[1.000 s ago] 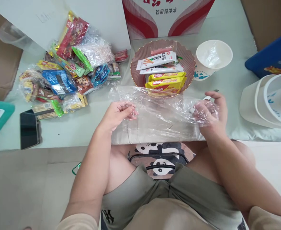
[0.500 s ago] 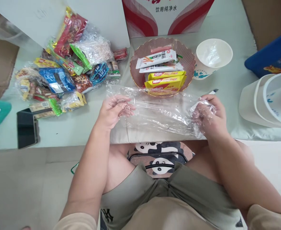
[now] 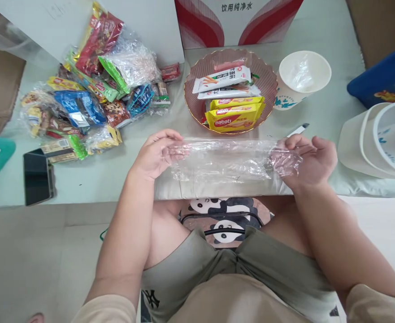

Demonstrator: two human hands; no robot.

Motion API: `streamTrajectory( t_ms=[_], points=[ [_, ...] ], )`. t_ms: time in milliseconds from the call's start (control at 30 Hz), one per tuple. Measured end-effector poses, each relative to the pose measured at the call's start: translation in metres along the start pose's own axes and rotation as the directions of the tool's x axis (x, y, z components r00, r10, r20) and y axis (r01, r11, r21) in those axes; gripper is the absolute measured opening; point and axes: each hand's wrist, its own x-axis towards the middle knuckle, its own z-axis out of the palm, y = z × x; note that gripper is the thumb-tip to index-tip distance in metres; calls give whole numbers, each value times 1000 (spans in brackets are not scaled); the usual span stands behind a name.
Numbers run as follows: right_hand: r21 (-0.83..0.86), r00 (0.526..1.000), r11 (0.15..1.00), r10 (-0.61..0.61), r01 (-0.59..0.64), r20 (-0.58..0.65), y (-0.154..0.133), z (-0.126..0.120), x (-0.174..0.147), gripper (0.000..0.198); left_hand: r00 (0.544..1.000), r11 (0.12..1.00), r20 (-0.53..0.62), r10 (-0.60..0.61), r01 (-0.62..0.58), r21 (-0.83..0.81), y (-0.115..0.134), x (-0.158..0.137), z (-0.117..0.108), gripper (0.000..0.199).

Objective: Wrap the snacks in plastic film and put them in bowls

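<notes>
Pink ribbed bowl (image 3: 193, 105) with gilt rim, holding yellow wafer packets (image 3: 236, 116) at the front, white packets (image 3: 222, 80) behind and a pink packet (image 3: 230, 65) at the back. Just right of it, a white paper cup (image 3: 293, 98) with blue leaves, crumpled clear plastic (image 3: 303, 74) inside. Farther right, white bins (image 3: 353, 148) set one in another, blue-printed cups (image 3: 394, 139) nested within.

Clear plastic film (image 3: 227, 159) stretched between both hands, just in front of the bowl: left hand (image 3: 157, 154) half curled, its end between thumb and fingers; right hand (image 3: 311, 159) loosely open, palm up, film bunched over the fingertips, firmness of hold impossible to tell. Slim white tool (image 3: 298, 130) just beyond.

Pale green cloth on the tabletop (image 3: 103, 184); heaped snack packets (image 3: 83, 107) at left, dark phone (image 3: 37, 175) near the edge, red-and-white carton (image 3: 231, 22) behind the bowl. Below, panda-print seat (image 3: 226, 231) and pale tiled floor (image 3: 72, 242).
</notes>
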Motion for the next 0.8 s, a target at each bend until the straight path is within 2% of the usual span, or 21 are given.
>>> streamTrajectory(
  t_ms=[67, 167, 267, 400, 567, 633, 700, 767, 800],
  points=[
    [-87, 997, 996, 18, -24, -69, 2, 2, 0, 42, 1000, 1000, 9, 14, -14, -4, 0, 2, -2, 8],
    [-212, 990, 976, 12, -42, -139, 6, 7, -2, 32, 999, 999, 49, 12, -10, -32, 0, 4, -6, 31],
    [-332, 992, 943, -41, -1, -119, 11, 10, -5, 32, 994, 998, 98, 50, -46, -38, -1, 2, -5, 30],
    [-435, 985, 897, -135, 76, -107, 11, 8, -7, 33, 991, 990, 118, 59, -73, 117, -3, -5, 0, 60],
    [-519, 966, 847, -215, 112, -143, 7, 2, -8, 39, 993, 973, 105, 57, -78, 216, -3, -8, 3, 64],
    [-606, 950, 791, -250, 90, -185, 6, 0, -8, 42, 990, 974, 118, 77, -100, 202, -3, -8, 2, 67],
    [-743, 911, 665, -350, 80, -216, 5, -2, -10, 43, 987, 978, 135, 85, -108, 181, -2, -9, 0, 72],
    [-825, 864, 554, -464, 111, -195, 5, -2, -13, 36, 984, 981, 166, 70, -98, 168, 0, -12, -1, 75],
    [-825, 847, 542, -505, 158, -169, 5, -1, -14, 30, 980, 982, 190, 56, -89, 166, 0, -14, -1, 77]
  ],
)
